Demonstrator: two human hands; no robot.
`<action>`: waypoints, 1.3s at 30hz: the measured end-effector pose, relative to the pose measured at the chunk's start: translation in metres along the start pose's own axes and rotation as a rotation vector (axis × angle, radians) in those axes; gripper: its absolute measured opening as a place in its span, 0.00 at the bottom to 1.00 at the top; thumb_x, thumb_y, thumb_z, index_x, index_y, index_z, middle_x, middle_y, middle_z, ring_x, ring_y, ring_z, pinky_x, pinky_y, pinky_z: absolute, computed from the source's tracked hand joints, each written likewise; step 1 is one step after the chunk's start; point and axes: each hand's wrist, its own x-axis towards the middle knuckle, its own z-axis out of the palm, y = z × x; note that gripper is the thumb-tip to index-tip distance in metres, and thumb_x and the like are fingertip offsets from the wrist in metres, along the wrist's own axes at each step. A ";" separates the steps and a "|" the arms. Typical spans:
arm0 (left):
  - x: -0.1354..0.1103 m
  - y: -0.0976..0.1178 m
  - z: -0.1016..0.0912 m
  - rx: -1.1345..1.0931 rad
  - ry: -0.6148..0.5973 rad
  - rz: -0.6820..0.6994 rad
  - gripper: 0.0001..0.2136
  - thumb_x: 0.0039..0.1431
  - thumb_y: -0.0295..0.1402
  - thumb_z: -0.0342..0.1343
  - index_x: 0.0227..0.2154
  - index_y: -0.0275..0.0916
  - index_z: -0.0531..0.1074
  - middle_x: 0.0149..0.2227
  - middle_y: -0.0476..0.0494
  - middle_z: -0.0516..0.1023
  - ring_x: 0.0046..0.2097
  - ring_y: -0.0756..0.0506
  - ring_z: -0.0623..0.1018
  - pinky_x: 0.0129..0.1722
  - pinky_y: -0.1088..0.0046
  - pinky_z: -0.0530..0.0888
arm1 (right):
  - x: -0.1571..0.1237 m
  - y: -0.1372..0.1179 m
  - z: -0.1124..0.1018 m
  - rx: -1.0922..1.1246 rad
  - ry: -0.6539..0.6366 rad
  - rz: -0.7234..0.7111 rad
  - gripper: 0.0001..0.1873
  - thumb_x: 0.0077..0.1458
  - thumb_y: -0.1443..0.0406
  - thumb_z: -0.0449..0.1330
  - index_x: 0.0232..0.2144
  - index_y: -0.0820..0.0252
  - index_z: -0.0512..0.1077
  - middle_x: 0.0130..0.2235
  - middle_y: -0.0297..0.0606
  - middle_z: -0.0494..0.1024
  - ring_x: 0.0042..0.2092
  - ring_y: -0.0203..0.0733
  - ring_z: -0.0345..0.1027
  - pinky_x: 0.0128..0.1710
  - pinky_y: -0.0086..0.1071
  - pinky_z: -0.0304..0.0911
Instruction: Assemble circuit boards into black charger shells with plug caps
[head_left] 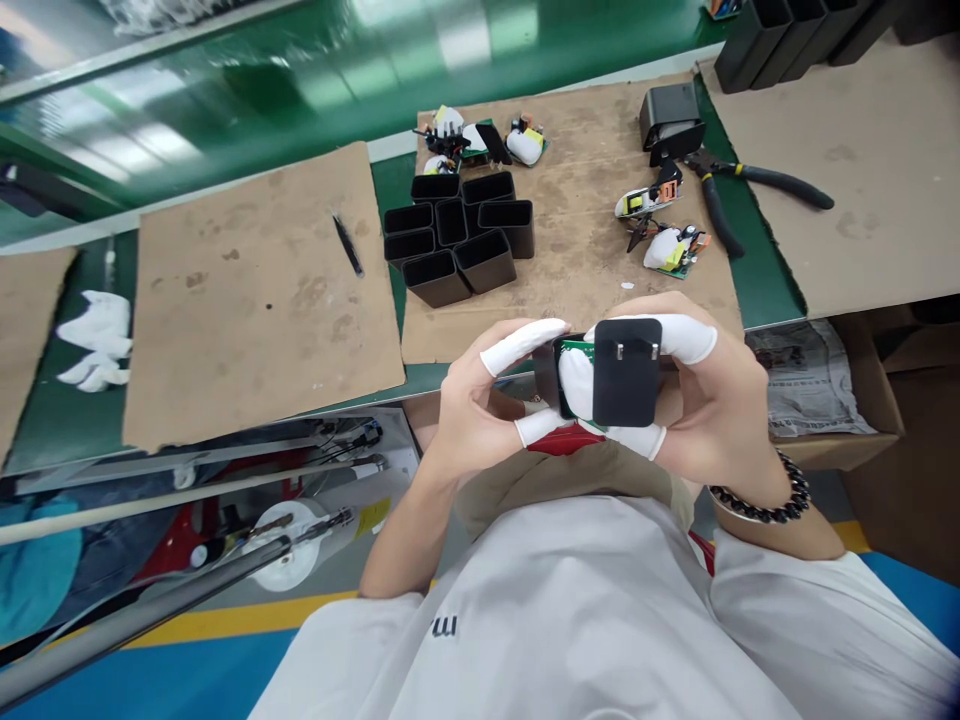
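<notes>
My left hand (474, 405), with white finger cots on its thumb and a finger, grips an open black plastic case (548, 376). My right hand (720, 400) also wears white finger cots and is closed on a circuit board (577, 382) with a black end cap that carries two small metal pins (628, 385). The green board and its white-wrapped part sit partly inside the case's mouth, while the cap stands apart from the rim. Both hands are just in front of the bench edge. How deep the board reaches is hidden by the case wall.
Several empty black cases (451, 222) stand grouped on cardboard. Circuit boards (675, 250) lie to the right, others (457, 135) behind the cases. Black-handled pliers (720, 180) rest beside a black case (670, 118). Tweezers (347, 245) lie on the left cardboard (247, 320).
</notes>
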 end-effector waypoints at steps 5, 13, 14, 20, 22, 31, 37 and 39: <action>-0.001 -0.004 0.002 0.013 0.014 -0.115 0.30 0.48 0.27 0.72 0.57 0.44 0.77 0.57 0.39 0.80 0.56 0.36 0.82 0.47 0.65 0.85 | 0.000 0.005 0.000 -0.040 -0.053 0.127 0.25 0.47 0.70 0.72 0.48 0.51 0.74 0.48 0.40 0.77 0.48 0.50 0.75 0.42 0.41 0.78; 0.004 -0.009 0.002 0.044 0.030 -0.065 0.29 0.47 0.27 0.72 0.56 0.43 0.79 0.55 0.39 0.82 0.55 0.38 0.83 0.55 0.64 0.82 | -0.001 0.008 0.001 -0.062 -0.016 0.117 0.24 0.48 0.68 0.73 0.48 0.49 0.77 0.46 0.38 0.80 0.44 0.48 0.77 0.40 0.39 0.78; 0.004 -0.009 0.002 0.033 0.032 -0.058 0.29 0.47 0.27 0.72 0.56 0.43 0.78 0.55 0.39 0.82 0.56 0.38 0.82 0.55 0.64 0.82 | -0.002 0.009 0.002 -0.063 0.004 0.101 0.24 0.47 0.68 0.73 0.48 0.49 0.77 0.45 0.37 0.80 0.42 0.47 0.78 0.40 0.39 0.78; 0.005 -0.011 0.001 0.006 0.028 -0.008 0.30 0.48 0.24 0.71 0.57 0.44 0.78 0.56 0.40 0.82 0.57 0.38 0.82 0.57 0.64 0.82 | -0.004 0.009 0.005 -0.068 0.047 0.058 0.24 0.47 0.69 0.73 0.48 0.49 0.77 0.43 0.37 0.82 0.41 0.46 0.78 0.38 0.38 0.77; 0.005 -0.010 0.000 0.026 0.022 -0.012 0.30 0.48 0.23 0.70 0.57 0.44 0.77 0.56 0.40 0.82 0.57 0.38 0.82 0.57 0.64 0.81 | -0.004 0.006 0.004 -0.071 0.020 0.113 0.22 0.49 0.68 0.72 0.47 0.49 0.77 0.43 0.37 0.82 0.41 0.47 0.78 0.39 0.38 0.77; 0.004 -0.017 0.002 0.035 0.016 -0.139 0.29 0.49 0.27 0.71 0.57 0.43 0.78 0.57 0.40 0.81 0.59 0.37 0.81 0.59 0.62 0.80 | 0.006 0.009 -0.005 -0.015 -0.221 0.393 0.30 0.49 0.65 0.73 0.55 0.51 0.75 0.47 0.38 0.82 0.44 0.48 0.80 0.38 0.39 0.79; 0.007 -0.019 -0.002 -0.051 -0.038 -0.259 0.30 0.46 0.32 0.75 0.55 0.40 0.78 0.58 0.38 0.81 0.57 0.36 0.82 0.59 0.61 0.81 | 0.020 0.001 -0.017 -0.081 -0.140 0.258 0.40 0.50 0.57 0.75 0.64 0.49 0.68 0.65 0.42 0.74 0.60 0.55 0.75 0.49 0.43 0.80; 0.010 -0.018 0.002 0.055 0.002 -0.214 0.28 0.48 0.30 0.72 0.55 0.39 0.77 0.57 0.38 0.81 0.58 0.37 0.82 0.59 0.62 0.80 | 0.021 -0.004 -0.011 -0.254 -0.095 0.205 0.28 0.55 0.59 0.72 0.58 0.51 0.75 0.60 0.41 0.79 0.57 0.55 0.78 0.51 0.45 0.79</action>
